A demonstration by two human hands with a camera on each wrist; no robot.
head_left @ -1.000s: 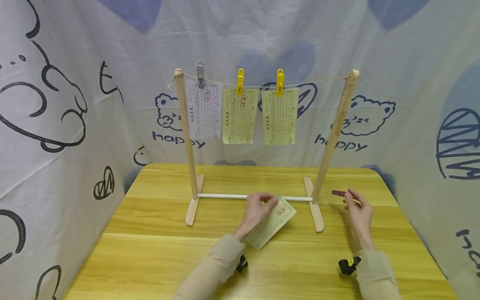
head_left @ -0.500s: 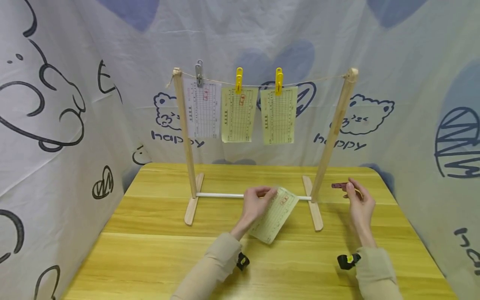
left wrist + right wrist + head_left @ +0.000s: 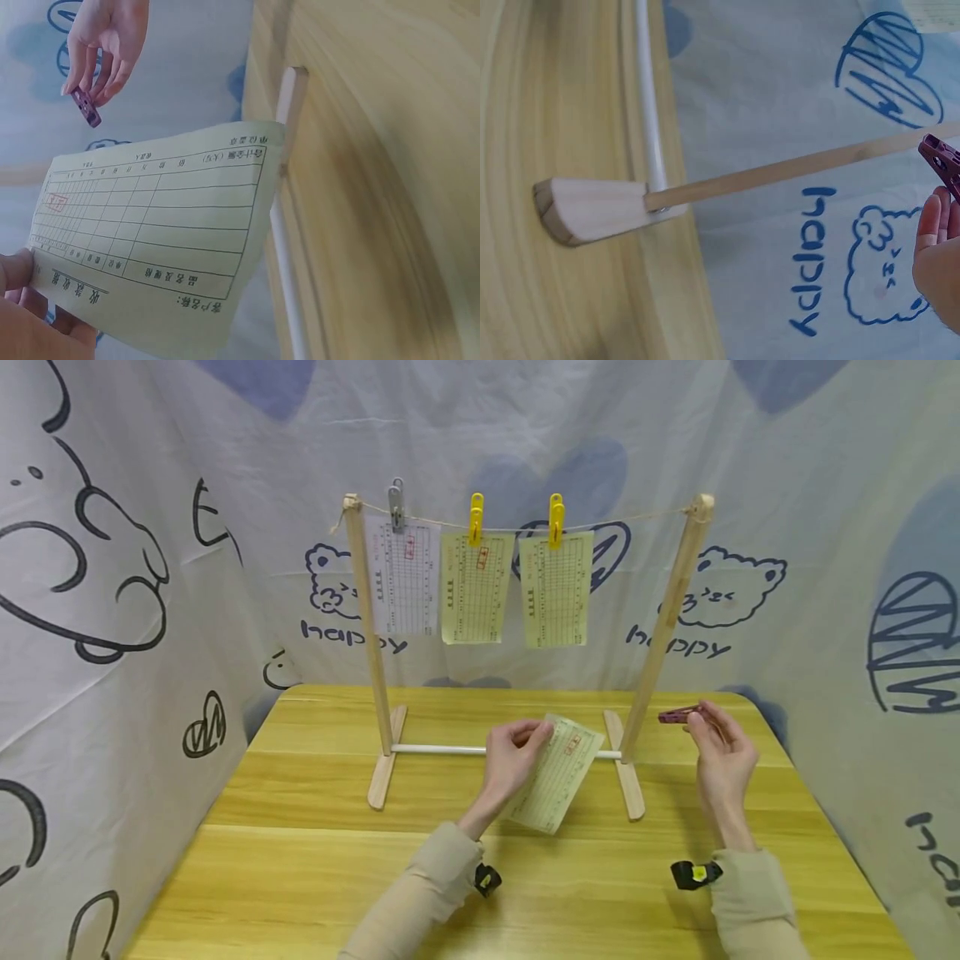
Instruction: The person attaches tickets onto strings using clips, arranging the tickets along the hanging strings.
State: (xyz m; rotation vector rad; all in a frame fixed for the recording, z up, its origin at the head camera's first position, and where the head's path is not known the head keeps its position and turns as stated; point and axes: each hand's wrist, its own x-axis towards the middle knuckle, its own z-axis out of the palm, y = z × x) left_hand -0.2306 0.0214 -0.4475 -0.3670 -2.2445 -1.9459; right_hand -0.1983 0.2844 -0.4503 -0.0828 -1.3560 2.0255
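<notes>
My left hand (image 3: 513,764) pinches a pale green receipt slip (image 3: 561,777) by its upper left corner, and the slip hangs tilted above the table. In the left wrist view the printed grid of the receipt slip (image 3: 150,225) faces the camera, with a small red stamp. To the right of the stand my right hand (image 3: 726,768) holds a dark red clothespin (image 3: 675,716) between thumb and fingers, its free end pointing left. The same clothespin (image 3: 939,159) shows at the edge of the right wrist view.
A wooden stand carries a string (image 3: 637,518) between two posts. From it hang a white slip (image 3: 408,585) under a grey clothespin (image 3: 396,508) and two green slips (image 3: 477,593) under yellow clothespins (image 3: 556,522). A white rod (image 3: 442,749) joins the feet above the wooden table (image 3: 300,860).
Both hands have risen slightly. The receipt slip has lifted with the left hand and swung to hang more upright; the clothespin has moved up with the right hand.
</notes>
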